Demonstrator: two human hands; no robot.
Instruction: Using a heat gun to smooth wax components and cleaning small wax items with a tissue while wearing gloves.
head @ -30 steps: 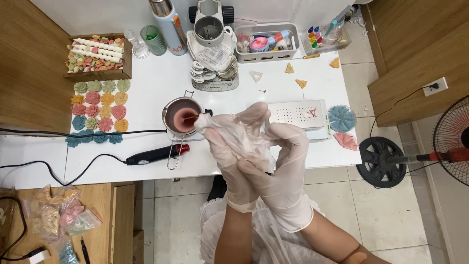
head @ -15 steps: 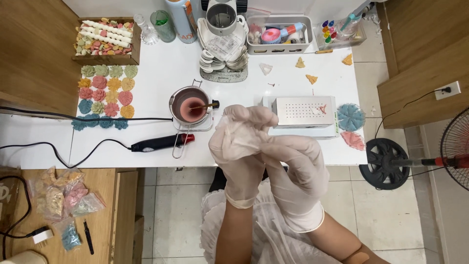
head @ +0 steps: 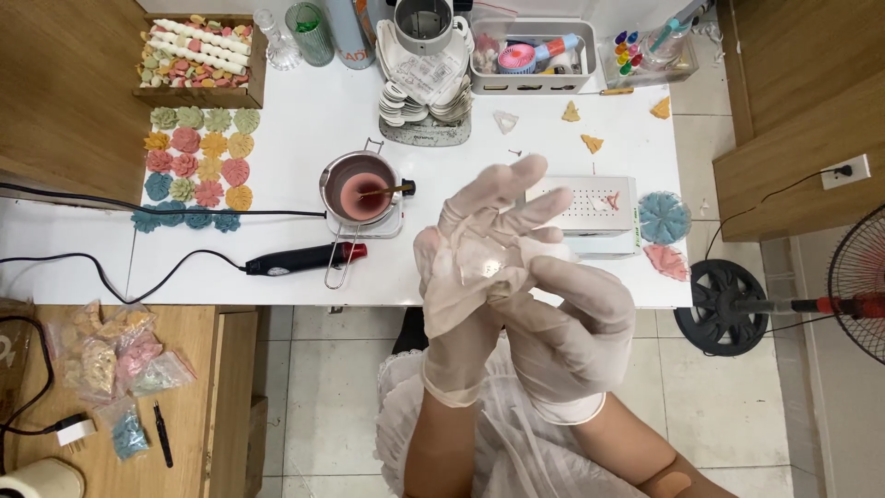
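Just beyond my fingers (head: 516,198) the white perforated box (head: 583,205) blocks the way ahead, and off to their left the small pot of pink wax (head: 361,191) on its hot plate and the black heat tool (head: 304,259) with its cable take up the worktop (head: 295,138). Between pot and box I see a bare strip running up toward the stacked moulds (head: 426,97). Further left, rows of coloured wax flowers (head: 198,157) fill the surface.
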